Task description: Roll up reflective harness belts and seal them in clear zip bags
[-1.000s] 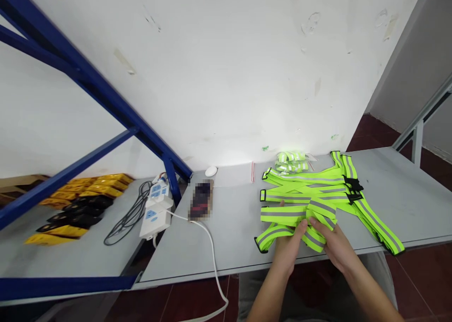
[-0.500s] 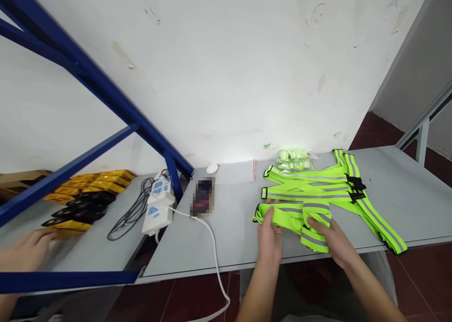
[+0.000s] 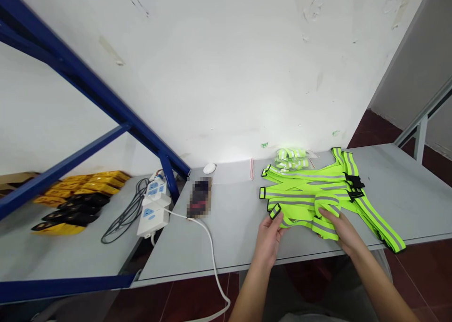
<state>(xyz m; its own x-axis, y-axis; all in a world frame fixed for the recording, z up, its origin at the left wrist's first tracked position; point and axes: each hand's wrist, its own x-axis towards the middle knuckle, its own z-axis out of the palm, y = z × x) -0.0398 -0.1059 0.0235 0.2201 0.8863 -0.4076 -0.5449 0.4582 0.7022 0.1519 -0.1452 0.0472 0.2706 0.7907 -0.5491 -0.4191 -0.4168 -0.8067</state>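
Observation:
My left hand (image 3: 269,239) pinches one end of a neon-yellow reflective strap vest (image 3: 326,217), by a black slider (image 3: 275,211). My right hand (image 3: 341,228) is closed around a folded loop of the same vest, thumb on top. The held strap with its grey stripe sags between both hands above the table's front part. Just behind lie more neon straps (image 3: 303,177), spread flat, with black sliders at their left ends and a black buckle (image 3: 355,181) at the right. Which straps join the held piece I cannot tell.
Bagged neon straps (image 3: 291,159) lie against the wall, near a clear plastic bag (image 3: 235,172). Leftward are a blurred-out phone (image 3: 199,198), a white round object (image 3: 209,168), a white cable (image 3: 213,251) and power strips (image 3: 154,213). Yellow-and-black packets (image 3: 84,190) lie beyond the blue frame (image 3: 88,96).
My left hand has shifted down and now pinches the strap end with its slider turned up. My right hand has moved slightly right and up with the folded loop. Another person's hand has left at left.

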